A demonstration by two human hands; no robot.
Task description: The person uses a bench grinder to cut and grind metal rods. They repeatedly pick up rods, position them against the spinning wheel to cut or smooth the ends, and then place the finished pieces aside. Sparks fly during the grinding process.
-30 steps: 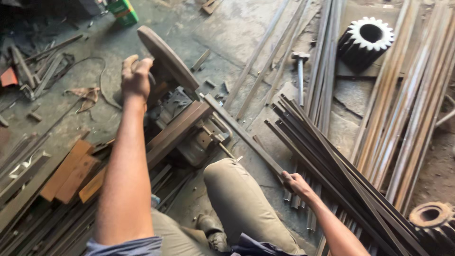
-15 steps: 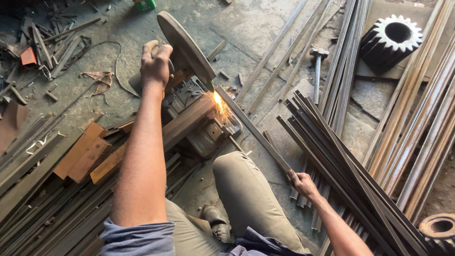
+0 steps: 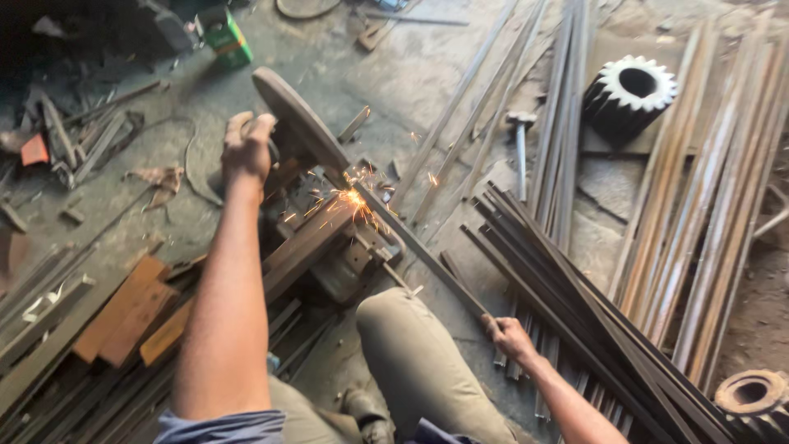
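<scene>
Dusty concrete floor (image 3: 394,74) strewn with metal scrap fills the view, with long rods fanned out to the right and short offcuts piled at the lower left. Near the middle stands a chop saw (image 3: 329,222), its round cutting disc (image 3: 297,125) tilted down onto a thin metal bar (image 3: 427,255), and orange sparks (image 3: 355,197) fly where the two meet. The left hand (image 3: 245,148) sits on the saw's handle, fingers curled tightly around it and pressed together, just behind the disc. The bar runs diagonally from the saw's vise toward the lower right, where the right hand (image 3: 509,337) grips its near end, fingers wrapped around it; the cut point lies well apart from those fingers. A bent knee (image 3: 411,353) rests between the two arms. Beside the rods lie a hammer (image 3: 520,144) and a large dark toothed gear (image 3: 629,94).
</scene>
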